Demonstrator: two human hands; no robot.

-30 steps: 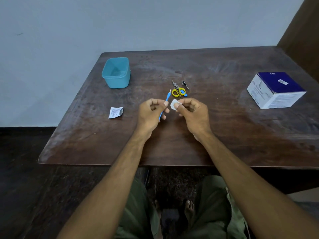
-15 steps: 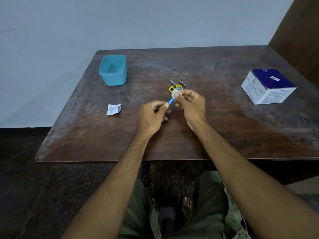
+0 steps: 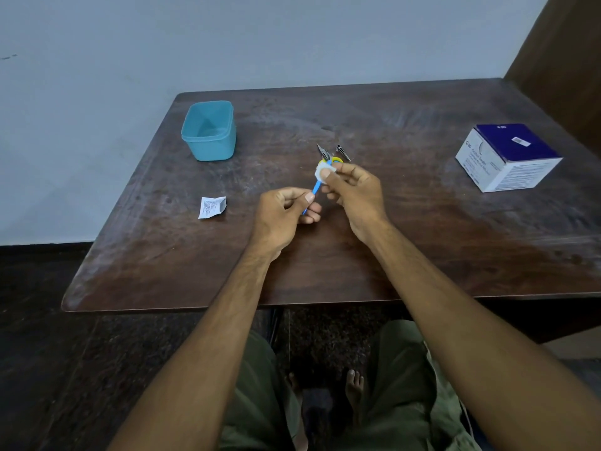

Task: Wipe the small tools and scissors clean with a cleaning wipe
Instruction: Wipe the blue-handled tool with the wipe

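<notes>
- A plain room, most likely in a home; nothing marks it as a lab or workshop.
- A worn dark wooden table (image 3: 390, 242) stands against a bare pale wall (image 3: 260, 37) at 12 o'clock.
- A brown wooden panel (image 3: 559, 60), a door or cupboard side, rises at 2 o'clock.
- The floor (image 3: 48, 353) is dark speckled stone.
- The seated person is barefoot, in loose green trousers (image 3: 406, 402) at 6 o'clock.
- A teal plastic tub (image 3: 209, 131) sits at 11 o'clock, a box of swabs (image 3: 507, 157) at 2 o'clock.
</notes>
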